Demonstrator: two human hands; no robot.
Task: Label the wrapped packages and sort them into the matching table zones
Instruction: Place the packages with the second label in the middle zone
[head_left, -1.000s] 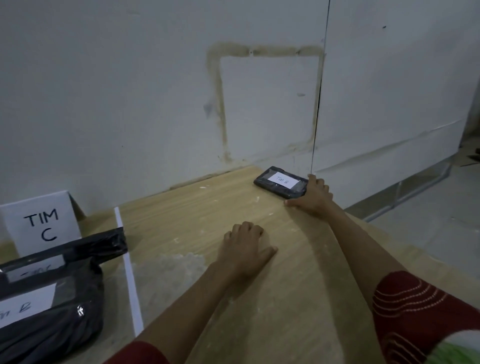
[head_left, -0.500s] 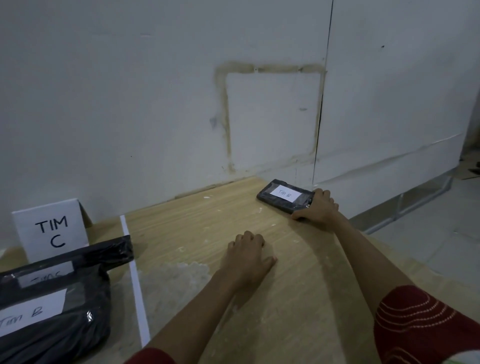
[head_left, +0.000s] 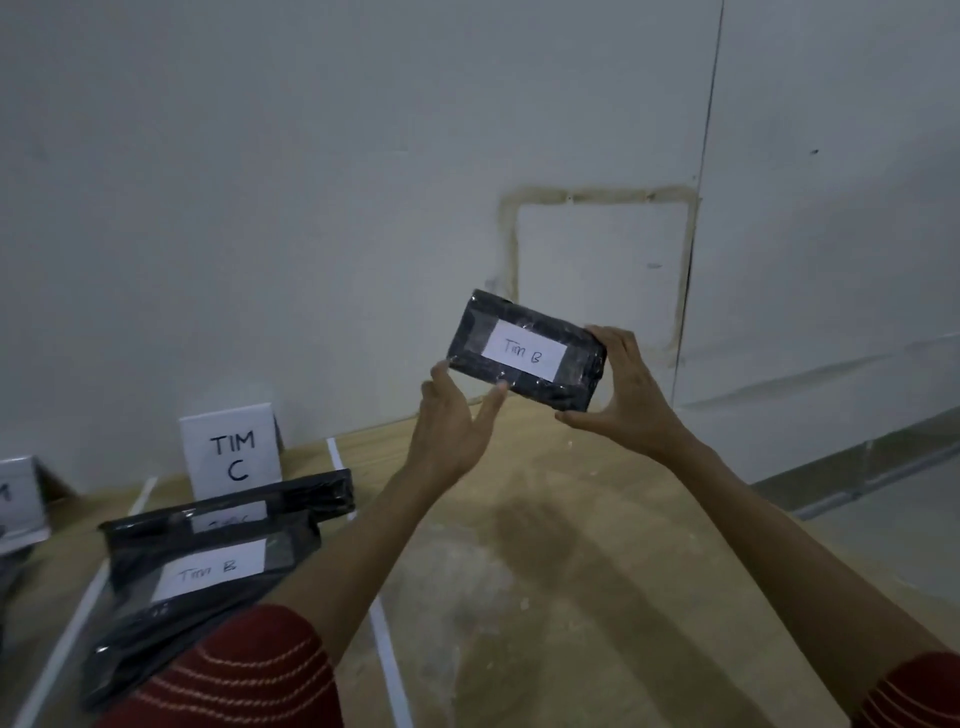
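Makeshift sorting station in a bare room. Wood table (head_left: 571, 571) below the left hand (head_left: 447, 436) and right hand (head_left: 631, 395), zoned with white tape strips (head_left: 385, 649). "TIM C" card (head_left: 231, 457) and labelled black packages (head_left: 285, 551) left of them. Stained white wall (head_left: 311, 208) behind.

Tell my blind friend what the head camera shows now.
A small black package labelled Tim B is held above a wooden table: the right hand grips one end, the left hand touches the other. More black packages lie by a TIM C sign.
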